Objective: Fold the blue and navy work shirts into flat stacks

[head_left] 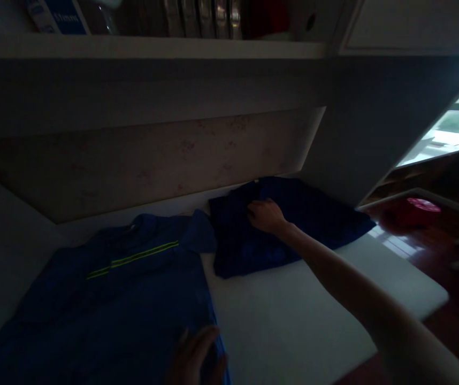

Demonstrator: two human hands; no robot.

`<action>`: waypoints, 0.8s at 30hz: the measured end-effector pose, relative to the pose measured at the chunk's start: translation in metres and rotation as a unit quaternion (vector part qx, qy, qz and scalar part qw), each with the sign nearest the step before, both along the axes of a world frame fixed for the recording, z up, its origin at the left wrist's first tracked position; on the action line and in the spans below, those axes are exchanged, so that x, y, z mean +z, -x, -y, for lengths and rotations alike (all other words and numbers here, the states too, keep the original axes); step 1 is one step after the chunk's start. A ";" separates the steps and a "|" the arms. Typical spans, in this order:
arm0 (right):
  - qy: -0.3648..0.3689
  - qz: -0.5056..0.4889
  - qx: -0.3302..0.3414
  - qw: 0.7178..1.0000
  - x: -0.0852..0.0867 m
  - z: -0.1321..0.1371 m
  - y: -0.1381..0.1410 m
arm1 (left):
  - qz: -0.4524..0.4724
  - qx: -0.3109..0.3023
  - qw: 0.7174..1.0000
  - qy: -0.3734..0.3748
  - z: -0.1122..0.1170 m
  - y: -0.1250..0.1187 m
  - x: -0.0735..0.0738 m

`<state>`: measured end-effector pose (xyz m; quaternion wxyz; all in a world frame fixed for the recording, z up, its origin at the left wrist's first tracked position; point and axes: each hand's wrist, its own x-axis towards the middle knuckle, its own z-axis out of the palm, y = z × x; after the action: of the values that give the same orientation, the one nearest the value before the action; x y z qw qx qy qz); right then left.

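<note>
A blue shirt (pixel 145 299) with a collar and yellow-green chest stripes lies spread out on the left of a white desktop. To its right is a darker blue garment (pixel 245 251), loosely laid and rumpled; its exact kind is hard to make out in the dim light. My right hand (pixel 267 215) rests on the upper part of this garment, its fingers curled closed on the cloth. Low in the picture, my left hand (pixel 197 355) is over the shirt's right edge, slightly blurred, thumb and fingers apart and holding nothing visible.
Above the desktop (pixel 293 305) runs a white shelf (pixel 153 48) bearing a blue-and-white box (pixel 67 17) and several upright, shiny items (pixel 205 18). A side panel (pixel 353 123) closes the right end. Beyond it are a bright window (pixel 454 128) and a red object (pixel 414 211) near the floor.
</note>
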<state>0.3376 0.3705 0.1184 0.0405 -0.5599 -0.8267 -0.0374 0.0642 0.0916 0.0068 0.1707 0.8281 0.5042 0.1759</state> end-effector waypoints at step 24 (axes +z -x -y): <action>-0.045 -0.334 -0.090 0.937 -0.016 0.129 -0.155 | 0.088 -0.406 0.902 0.122 -0.025 -0.134 0.117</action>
<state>0.4926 0.2415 0.1025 0.3359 -0.6099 -0.7091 0.1112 0.1987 0.1163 0.1238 0.3704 0.9149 0.1251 0.1007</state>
